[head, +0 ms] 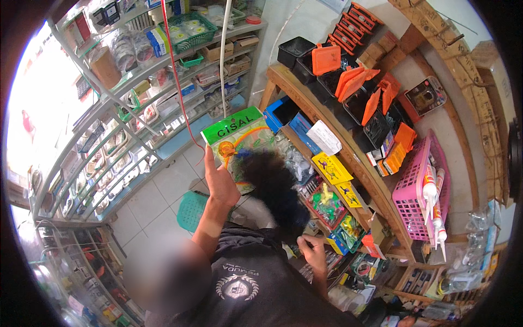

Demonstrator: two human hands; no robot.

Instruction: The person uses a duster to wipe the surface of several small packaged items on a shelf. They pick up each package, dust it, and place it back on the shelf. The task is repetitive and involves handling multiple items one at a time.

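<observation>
My left hand [220,184] grips the left edge of a flat plastic packet [255,137], its thumb pointing up along the edge. The packet has a green header with large lettering and a printed rainbow arc. My right hand [314,254] is curled at the lower end of a bushy black duster [273,192], and no handle shows. The duster's upper tip overlaps the lower part of the packet and hides it. Under my left forearm, a green perforated plastic stool [193,211] stands on the tiled floor [161,190].
Glass display shelves [135,110] with small goods curve along the left. To the right, a wooden shelf [327,118] carries black bins [296,51] with orange lids, and a pink basket [412,188] with sealant tubes. A red cord [175,69] and white cable [224,57] hang ahead.
</observation>
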